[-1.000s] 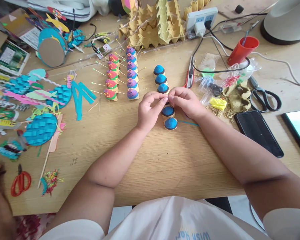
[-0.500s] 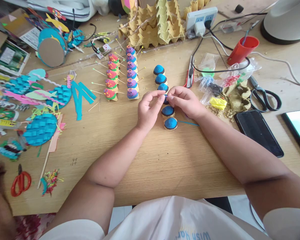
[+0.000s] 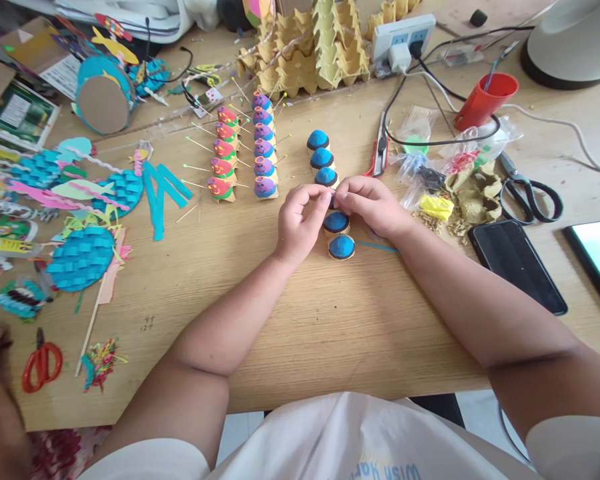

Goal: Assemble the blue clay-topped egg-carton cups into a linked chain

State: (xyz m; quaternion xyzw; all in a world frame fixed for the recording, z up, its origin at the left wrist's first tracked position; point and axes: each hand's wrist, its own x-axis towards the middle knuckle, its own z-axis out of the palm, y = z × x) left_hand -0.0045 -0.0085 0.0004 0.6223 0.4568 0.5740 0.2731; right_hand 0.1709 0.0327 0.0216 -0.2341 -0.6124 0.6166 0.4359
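Head view: one row of blue-domed carton cups (image 3: 336, 221) ran near to far on the table (image 3: 290, 347). Left hand (image 3: 301, 220), right hand (image 3: 367, 205): fingertips drawn together over the row; anything pinched could not be told. Purple-topped row (image 3: 265, 149) stood left; red cutter (image 3: 380, 151) lay right.

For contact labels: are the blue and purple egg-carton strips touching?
Apart: the head view shows tabletop between the blue egg-carton strip and purple egg-carton strip.
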